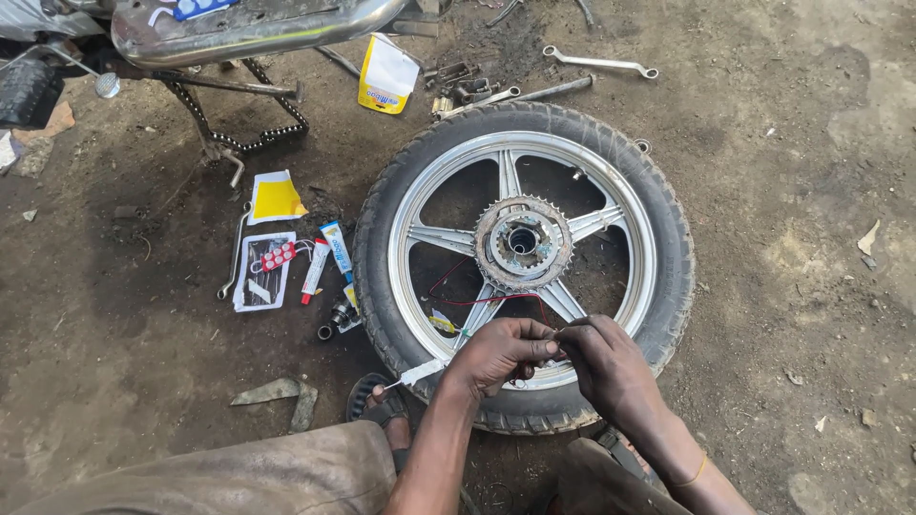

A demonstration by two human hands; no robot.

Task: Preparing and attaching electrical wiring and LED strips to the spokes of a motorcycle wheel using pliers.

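Observation:
A motorcycle wheel [658, 238] lies flat on the dirt, with a black tyre, a silver spoked rim and a toothed sprocket [521, 242] at its hub. My left hand [496, 355] and my right hand [603, 360] meet over the near rim, fingertips pinched together on a small part too tiny to make out. A thin red wire [477, 301] runs from my fingers across the spokes. A small white tube [420, 373] sticks out beside my left wrist.
Left of the wheel lie a glue tube [336, 249], a patch kit card [264, 270], a yellow packet [277, 198] and a spanner [233, 257]. A motorcycle exhaust and chain [250, 33] sit at top left. More spanners [599, 64] and a yellow-white pouch [386, 74] lie beyond the wheel.

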